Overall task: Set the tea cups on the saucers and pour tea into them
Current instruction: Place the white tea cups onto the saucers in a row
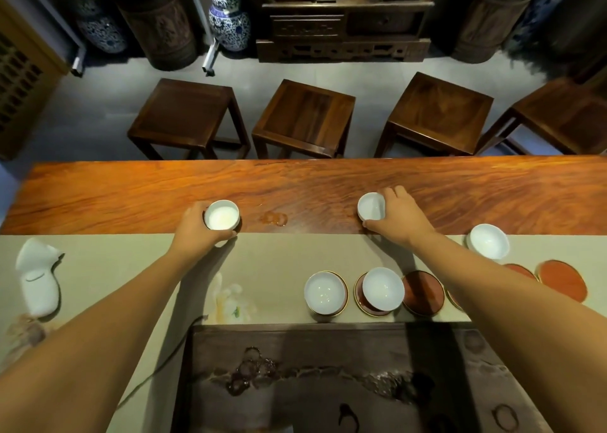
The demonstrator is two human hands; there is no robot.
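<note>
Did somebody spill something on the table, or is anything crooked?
Yes. A small wet puddle shines on the wooden table between the two hands. Also, one cup sits off-centre on its saucer, hanging over one side, and the cup in the right hand is tilted.

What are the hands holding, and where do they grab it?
Each holds a white tea cup by its sides: left hand on the upright cup, right hand on the tilted cup.

Both arms bare, stretched fwd from near edge twd far side, roughly parallel. Left hand [197,227]: fingers + thumb curled round a small white cup [222,215], cup upright. Right hand [399,214]: palm down, fingers over far side of another white cup [371,206], thumb at its near side, cup tilted twd left. Right forearm angles in from near right.
</note>
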